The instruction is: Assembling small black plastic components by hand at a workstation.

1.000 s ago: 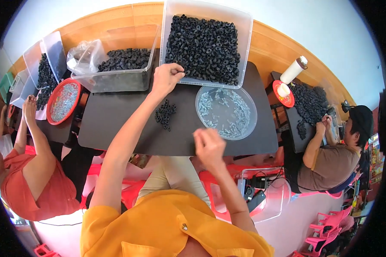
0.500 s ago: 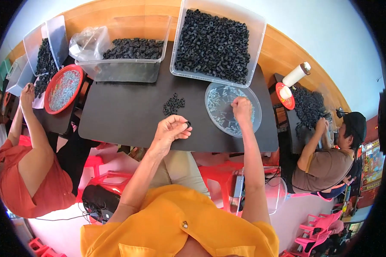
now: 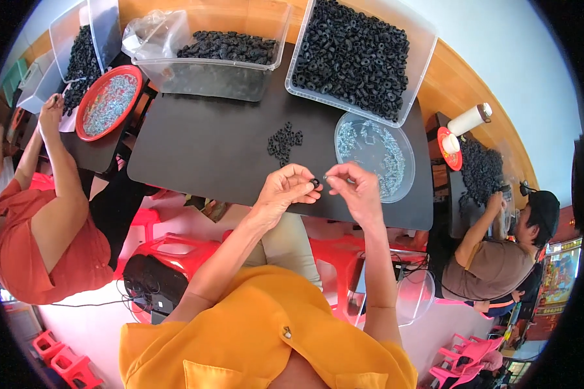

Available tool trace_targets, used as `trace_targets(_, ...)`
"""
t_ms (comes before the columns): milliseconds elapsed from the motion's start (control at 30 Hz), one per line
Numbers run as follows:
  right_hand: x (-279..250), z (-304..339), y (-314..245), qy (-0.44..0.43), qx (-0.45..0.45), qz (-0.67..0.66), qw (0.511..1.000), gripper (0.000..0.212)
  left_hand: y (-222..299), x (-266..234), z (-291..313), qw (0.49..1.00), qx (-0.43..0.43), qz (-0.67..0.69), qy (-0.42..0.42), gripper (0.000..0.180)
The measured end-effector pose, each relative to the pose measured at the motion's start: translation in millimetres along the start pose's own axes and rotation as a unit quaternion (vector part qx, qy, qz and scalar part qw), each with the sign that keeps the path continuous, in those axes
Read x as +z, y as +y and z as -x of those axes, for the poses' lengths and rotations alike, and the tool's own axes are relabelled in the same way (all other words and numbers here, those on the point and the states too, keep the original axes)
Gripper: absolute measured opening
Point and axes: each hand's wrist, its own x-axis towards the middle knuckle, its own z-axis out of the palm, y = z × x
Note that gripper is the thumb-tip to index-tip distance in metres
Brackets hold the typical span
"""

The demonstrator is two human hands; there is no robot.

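Observation:
Pinched between the fingers of my left hand (image 3: 289, 190) is a small black ring-shaped part (image 3: 315, 183). My right hand (image 3: 357, 192) is close beside it, thumb and forefinger pressed together on something tiny and pale that I cannot make out. Both hands are over the front edge of the dark table (image 3: 194, 149). Just beyond them lies a little heap of black parts (image 3: 284, 142). To the right of the heap, a round clear plastic tray (image 3: 405, 133) holds many small shiny pieces (image 3: 390, 159).
A clear bin of black ring parts (image 3: 353, 58) stands at the far right of the table, another bin (image 3: 207, 81) at the far left. Co-workers sit on both sides: a red-orange shirt (image 3: 42, 240) left, a brown shirt (image 3: 486, 259) right. A red basin (image 3: 138, 81) stands left.
My right hand has left the round tray and come over to my left hand, a tiny pale piece at its fingertips. My view has shifted, so the table things appear higher and further right.

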Motion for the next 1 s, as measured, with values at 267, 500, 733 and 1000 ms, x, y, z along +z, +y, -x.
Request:
trace_targets(267,5.1,7.9,-8.1,-0.018,-0.048,0.062,0.997,0.011,-10.0,-2.4,0.2,0.995,0.033,-0.098,0.012,0.012)
trace_targets(500,5.3,10.7,-7.0,-0.019,0.034,0.117,0.992,0.013,-13.7,-6.5,2.7,0.991,0.023,-0.127,-0.021,0.013)
trace_targets(733,21.3,10.4,-2.8,0.011,-0.013,0.092,0.996,0.009,-6.8,-10.2,10.2,0.993,0.011,-0.12,-0.009,0.013)
trace_targets(1000,45.3,-19.0,15.8,0.103,-0.13,0.199,0.966,0.006,8.3,-34.8,16.1,0.992,0.064,-0.085,0.071,0.01)
